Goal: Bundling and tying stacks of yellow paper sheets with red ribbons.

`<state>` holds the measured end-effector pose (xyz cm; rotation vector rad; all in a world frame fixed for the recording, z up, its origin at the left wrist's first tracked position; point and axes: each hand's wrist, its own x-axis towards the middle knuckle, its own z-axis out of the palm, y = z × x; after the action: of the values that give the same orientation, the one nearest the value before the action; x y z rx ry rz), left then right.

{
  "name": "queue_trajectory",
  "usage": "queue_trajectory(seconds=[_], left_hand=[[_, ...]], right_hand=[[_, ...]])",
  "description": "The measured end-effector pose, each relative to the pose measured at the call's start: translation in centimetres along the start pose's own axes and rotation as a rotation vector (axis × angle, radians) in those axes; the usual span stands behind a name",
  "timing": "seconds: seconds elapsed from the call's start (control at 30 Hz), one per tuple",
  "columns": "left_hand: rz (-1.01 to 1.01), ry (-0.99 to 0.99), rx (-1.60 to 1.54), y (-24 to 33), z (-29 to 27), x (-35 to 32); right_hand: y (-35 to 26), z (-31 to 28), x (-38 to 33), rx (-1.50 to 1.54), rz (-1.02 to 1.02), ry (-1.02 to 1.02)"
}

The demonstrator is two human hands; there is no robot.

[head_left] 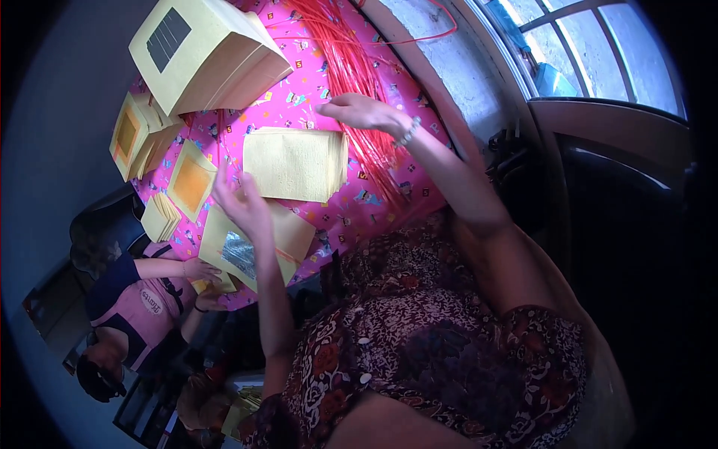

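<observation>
Head view: right hand [363, 112] reaches out over the bundle of red strings [351, 75], fingers spread loosely, palm down; can't tell if it actually pinches a strand. Strings run long-axis from the table's far edge down toward the person, fanning slightly, just right of the central yellow paper stack [293, 163].

Left hand [243, 203] sits at the near-left corner of that stack, fingers open and raised, touching or just above the paper; contact unclear. Below it lies a yellow sheet with a silver foil square [241, 254], partly covered by the hand.

Pink patterned tablecloth [351, 213] is crowded: more yellow stacks at left, one with an orange square [191, 184], a big pile top-left [206, 52]. Little free surface, mostly near the right edge by the wall.

Another person's hand [200, 269] rests at the table's lower-left edge. Fisheye rim darkens everything beyond.
</observation>
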<state>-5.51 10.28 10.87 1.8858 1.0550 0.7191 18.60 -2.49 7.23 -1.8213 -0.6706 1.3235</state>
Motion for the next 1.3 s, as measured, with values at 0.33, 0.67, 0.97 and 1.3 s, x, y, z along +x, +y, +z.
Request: queue_trajectory(seconds=[0.33, 0.67, 0.97, 1.3], left_hand=[[0.164, -0.207, 0.369, 0.8, 2.5, -5.0], [-0.427, -0.045, -0.522, -3.5, 3.2, -4.4], [-1.078, 0.014, -0.938, -5.4, 3.4, -3.9], [-1.063, 0.072, -0.927, -4.9, 3.7, -4.2]], right_hand=[[-1.5, 1.6, 5.1, -0.403, -0.010, -0.601], [-2.4, 2.6, 5.5, -0.579, 0.023, -0.578], [-0.5, 3.6, 6.9, -0.444, 0.023, -0.606], [-1.1, 3.9, 6.0, -0.471, 0.080, -0.500]])
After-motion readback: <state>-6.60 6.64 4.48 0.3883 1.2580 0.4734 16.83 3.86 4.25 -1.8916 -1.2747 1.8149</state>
